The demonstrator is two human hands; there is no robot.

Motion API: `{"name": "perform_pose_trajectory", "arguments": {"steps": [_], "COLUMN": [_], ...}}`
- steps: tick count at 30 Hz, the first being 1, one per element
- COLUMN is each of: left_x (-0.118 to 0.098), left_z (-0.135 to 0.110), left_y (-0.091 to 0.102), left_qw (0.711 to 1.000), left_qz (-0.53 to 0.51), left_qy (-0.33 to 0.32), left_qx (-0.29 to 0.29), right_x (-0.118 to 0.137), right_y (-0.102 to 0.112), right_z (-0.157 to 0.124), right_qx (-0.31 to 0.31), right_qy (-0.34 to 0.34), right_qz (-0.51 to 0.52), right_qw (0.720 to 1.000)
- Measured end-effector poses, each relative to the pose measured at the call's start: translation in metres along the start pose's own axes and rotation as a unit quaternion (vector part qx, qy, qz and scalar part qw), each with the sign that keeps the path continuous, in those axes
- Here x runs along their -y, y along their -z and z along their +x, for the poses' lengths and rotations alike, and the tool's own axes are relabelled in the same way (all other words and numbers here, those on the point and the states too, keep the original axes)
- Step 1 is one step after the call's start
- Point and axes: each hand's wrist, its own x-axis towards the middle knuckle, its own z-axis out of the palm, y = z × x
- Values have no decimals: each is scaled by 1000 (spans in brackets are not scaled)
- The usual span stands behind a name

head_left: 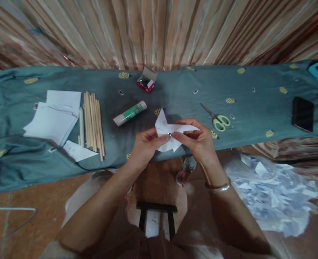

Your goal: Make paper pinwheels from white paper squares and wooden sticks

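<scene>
A white paper pinwheel [163, 126] is held up over the table's front edge, between both my hands. At its centre sits a small shiny round pin head. My left hand [147, 145] pinches the pinwheel from the left, its thumb lying close to the pin. From the right, my right hand [198, 138] grips the paper, with the thumb tip at the pin and the fingers behind a folded blade. The fingers behind the paper are partly hidden. Beyond the pinwheel lies a glue stick [130, 113] with a green label.
Scissors [217, 118] with green handles lie right of my hands. A small red box [146, 82] stands open at the back. Wooden sticks [92, 120] and white paper sheets [53, 122] lie left. A phone [303, 114] rests far right, above a bag of paper scraps [272, 194].
</scene>
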Motion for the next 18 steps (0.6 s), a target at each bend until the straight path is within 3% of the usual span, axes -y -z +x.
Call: {"name": "perform_pose_trajectory", "arguments": {"steps": [18], "left_x": [-6], "left_z": [-7], "left_y": [5], "left_qw": [1000], "left_qz": [28], "left_qy": [-9], "left_qx": [3], "right_x": [1], "right_y": [-10], "right_z": [-1], "right_qx": [18], "right_qy": [-26], "right_qz": [34], "right_qw": [999]}}
